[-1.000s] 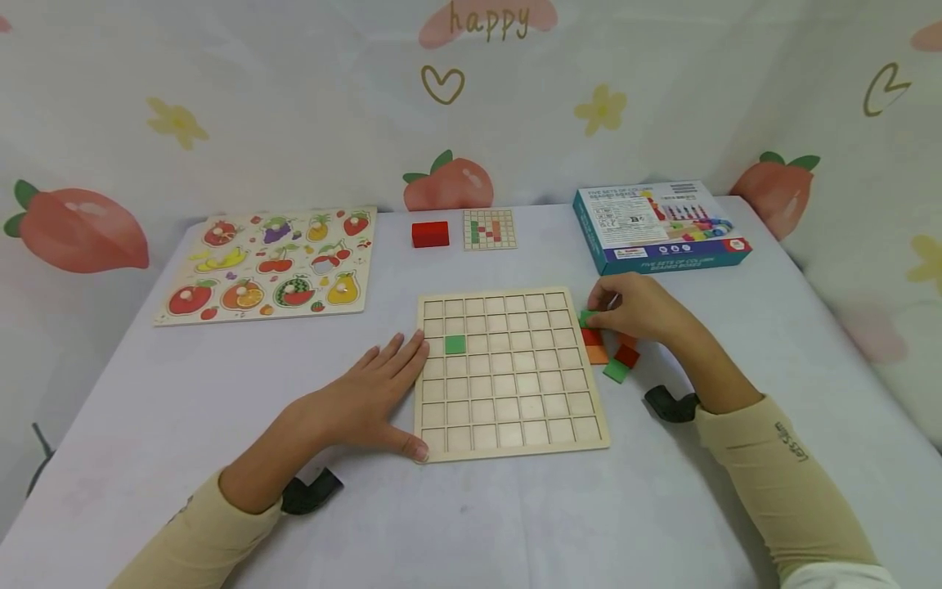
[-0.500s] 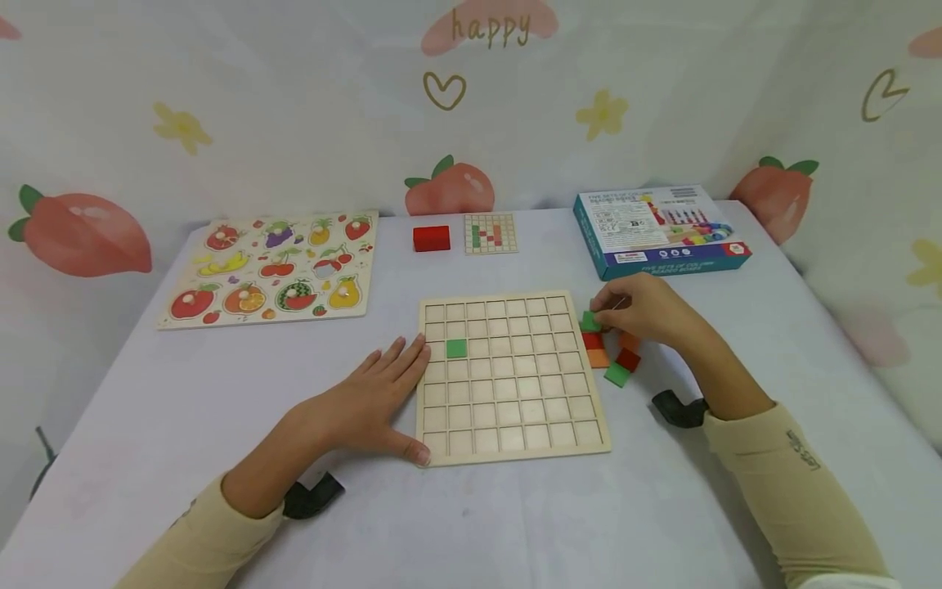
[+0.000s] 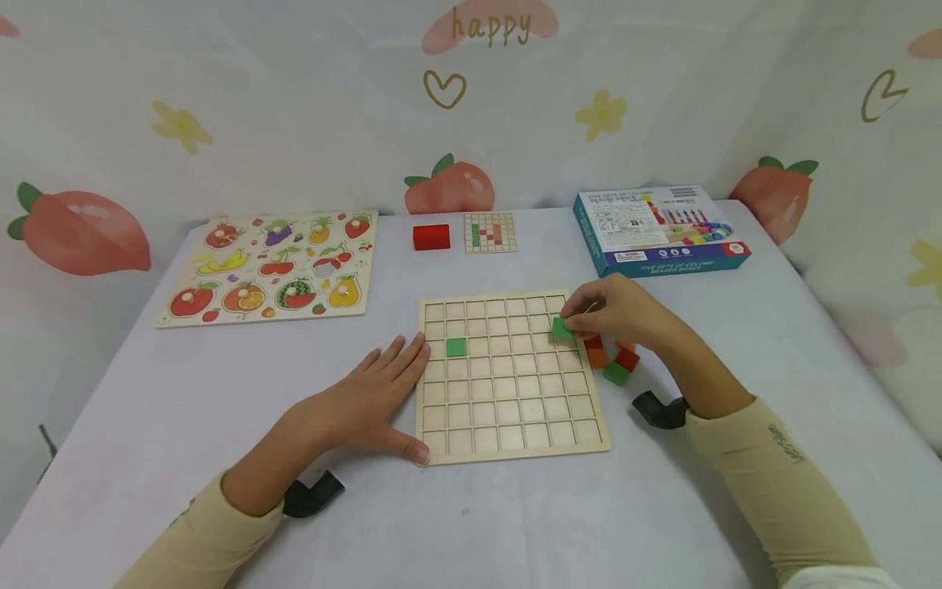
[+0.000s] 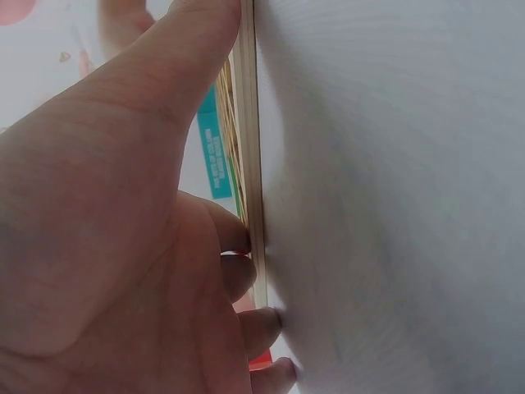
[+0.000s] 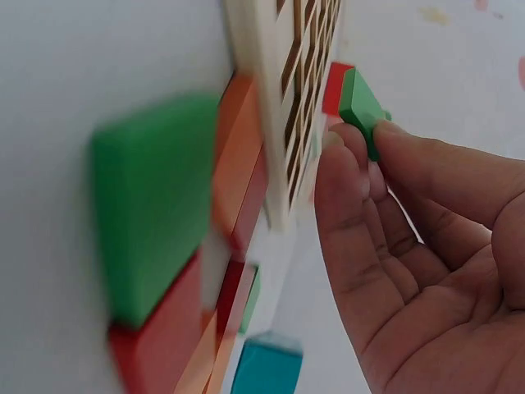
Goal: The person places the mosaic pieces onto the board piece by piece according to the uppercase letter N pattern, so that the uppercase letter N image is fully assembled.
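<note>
A square wooden grid board [image 3: 504,389] lies on the white cloth. My left hand [image 3: 361,409] rests along its left edge, fingers straight and spread, thumb at the near corner; the left wrist view shows the fingertips against the board's side. Over the board's right columns, my right hand [image 3: 621,311] pinches a green square tile [image 5: 358,100] between thumb and fingers, tilted and clear of the board in the right wrist view. One green tile [image 3: 456,348] sits in a cell toward the upper left. Right of the board lie loose tiles, including orange [image 3: 597,358], red [image 3: 628,358] and green [image 3: 616,375].
A fruit puzzle board [image 3: 275,270] lies at the back left. Behind the grid board are a red block [image 3: 431,237] and a small pattern card [image 3: 491,233]. A teal-edged box [image 3: 662,229] lies at the back right, in front of the printed cloth backdrop.
My right hand has lifted the green tile from the loose pile and carried it left, over the board's right edge. My left hand has stayed in place.
</note>
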Demonstrator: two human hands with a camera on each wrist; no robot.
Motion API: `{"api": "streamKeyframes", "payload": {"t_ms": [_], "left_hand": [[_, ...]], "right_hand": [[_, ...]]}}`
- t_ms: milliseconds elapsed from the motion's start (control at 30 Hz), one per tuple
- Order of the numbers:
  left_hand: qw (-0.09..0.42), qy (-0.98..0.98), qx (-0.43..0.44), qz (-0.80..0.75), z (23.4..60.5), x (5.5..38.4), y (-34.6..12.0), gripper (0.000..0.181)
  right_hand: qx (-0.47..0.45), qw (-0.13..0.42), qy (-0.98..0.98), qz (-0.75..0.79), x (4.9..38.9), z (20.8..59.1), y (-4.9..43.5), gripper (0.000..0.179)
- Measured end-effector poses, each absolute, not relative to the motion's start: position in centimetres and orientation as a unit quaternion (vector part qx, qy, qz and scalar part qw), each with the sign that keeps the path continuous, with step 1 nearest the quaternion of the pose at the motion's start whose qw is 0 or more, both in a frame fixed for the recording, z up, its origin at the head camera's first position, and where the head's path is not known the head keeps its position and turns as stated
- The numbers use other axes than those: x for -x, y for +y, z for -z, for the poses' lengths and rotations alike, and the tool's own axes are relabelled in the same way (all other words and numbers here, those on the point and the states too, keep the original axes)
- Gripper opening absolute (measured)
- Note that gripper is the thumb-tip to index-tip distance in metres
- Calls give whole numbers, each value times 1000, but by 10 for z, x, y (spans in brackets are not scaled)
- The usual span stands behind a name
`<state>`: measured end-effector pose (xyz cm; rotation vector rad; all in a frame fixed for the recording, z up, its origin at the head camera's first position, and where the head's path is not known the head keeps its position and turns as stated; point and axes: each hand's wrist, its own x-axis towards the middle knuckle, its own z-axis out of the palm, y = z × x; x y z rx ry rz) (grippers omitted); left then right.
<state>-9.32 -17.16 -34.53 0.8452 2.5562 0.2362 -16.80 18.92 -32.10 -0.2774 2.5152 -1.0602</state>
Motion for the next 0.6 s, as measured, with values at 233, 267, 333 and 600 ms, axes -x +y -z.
{"api": "streamKeyframes", "payload": {"t_ms": [233,267,333,600], "left_hand": [[217,923,-307,-83,345,94,-172,135],[217,923,-307,-84,345,94,-172,135],[216,923,-308,-85,345,94,-172,135],[216,923,-308,-84,346,94,-172,135]], "right_hand": [[135,218,883,393,168,320,159,7],[139,222,879,398,168,319,155,7],[153,227,873,404,168,319,148,5],[179,245,869,391,167,317,122,2]]}}
